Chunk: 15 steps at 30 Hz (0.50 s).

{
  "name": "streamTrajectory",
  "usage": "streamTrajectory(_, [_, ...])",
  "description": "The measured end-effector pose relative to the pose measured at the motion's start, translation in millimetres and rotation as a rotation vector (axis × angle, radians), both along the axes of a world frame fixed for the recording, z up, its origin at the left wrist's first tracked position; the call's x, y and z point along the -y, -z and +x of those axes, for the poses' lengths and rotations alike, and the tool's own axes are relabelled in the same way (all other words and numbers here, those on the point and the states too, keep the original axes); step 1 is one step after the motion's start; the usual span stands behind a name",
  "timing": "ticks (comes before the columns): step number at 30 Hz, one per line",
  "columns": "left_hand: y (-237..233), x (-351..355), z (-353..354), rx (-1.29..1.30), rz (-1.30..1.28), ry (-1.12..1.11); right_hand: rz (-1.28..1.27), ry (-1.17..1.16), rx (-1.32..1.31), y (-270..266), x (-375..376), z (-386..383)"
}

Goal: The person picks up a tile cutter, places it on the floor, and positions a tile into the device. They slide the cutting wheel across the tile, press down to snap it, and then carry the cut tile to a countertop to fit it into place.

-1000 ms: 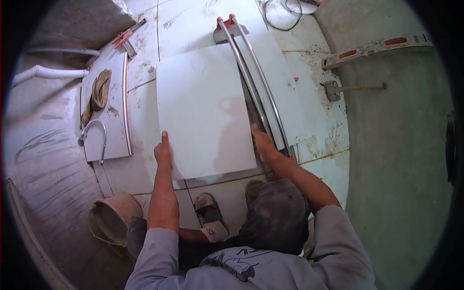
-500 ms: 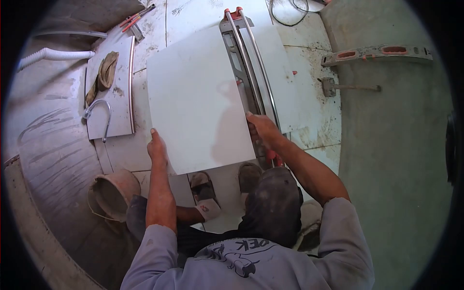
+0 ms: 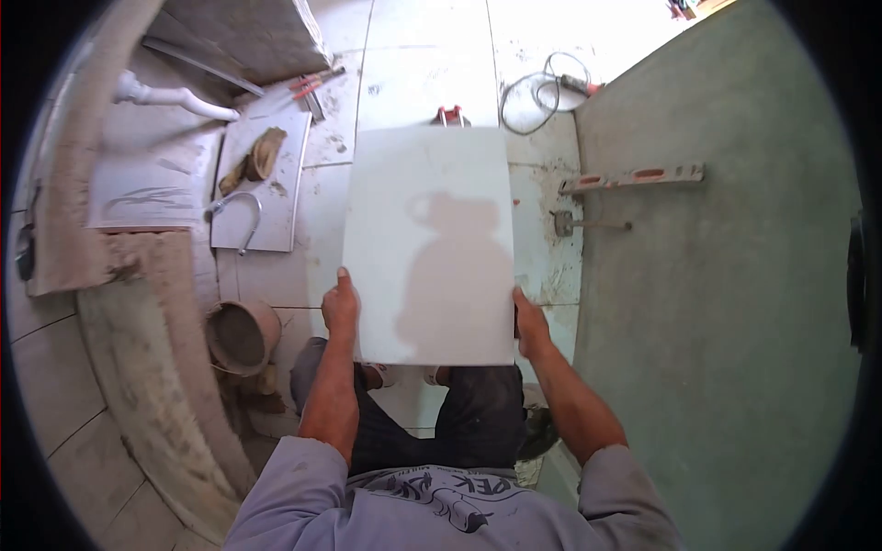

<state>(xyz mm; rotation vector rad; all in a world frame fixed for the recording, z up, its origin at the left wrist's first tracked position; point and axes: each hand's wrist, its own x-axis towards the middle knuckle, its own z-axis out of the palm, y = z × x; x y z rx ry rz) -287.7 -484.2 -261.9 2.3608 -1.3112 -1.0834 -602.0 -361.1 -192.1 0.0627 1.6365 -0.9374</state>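
A large pale tile is held up in front of my legs, with a dark shadow across its face. My left hand grips its left edge, thumb on the front face. On the opposite edge, my right hand is closed around the tile, its fingers hidden behind. The red end of a tile cutter shows just past the tile's far edge; the rest of the cutter is covered.
On the left are a mortar bucket, a board bearing a cloth and a curved metal spout, and a white corrugated pipe. To the right lie a spirit level, a hammer and a corded tool near the green wall.
The tile has been lifted from beside the cutter and brought to the right, now covering most of the cutter. Both hands still grip its sides; my view has shifted.
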Motion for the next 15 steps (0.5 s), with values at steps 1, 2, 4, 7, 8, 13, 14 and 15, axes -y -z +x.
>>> streamTrajectory(1, [-33,-5,-6,-0.007,-0.020,-0.004,0.056,0.023,-0.011,-30,-12,4])
streamTrajectory(2, [-70,-9,-12,0.028,0.010,0.066,0.019,0.085,-0.023,-26,-35,6])
streamTrajectory(4, [-129,-19,-16,0.079,0.051,0.176,0.070,0.162,-0.077,-69,-59,14])
streamTrajectory(7, [-195,-40,-20,0.029,-0.176,0.195,-0.079,0.209,0.033,-133,-75,24])
streamTrajectory(8, [-246,-37,-27,-0.006,-0.085,0.095,-0.148,0.215,0.111,-153,-78,23])
streamTrajectory(13, [-380,-35,-3,-0.193,-0.152,0.021,-0.239,0.228,-0.007,-260,-41,49])
streamTrajectory(14, [-393,-38,6,-0.199,-0.161,-0.004,-0.278,0.201,-0.015,-279,-29,49])
streamTrajectory(15, [-405,-52,-3,-0.242,-0.279,-0.049,-0.330,0.169,-0.009,-292,-24,34])
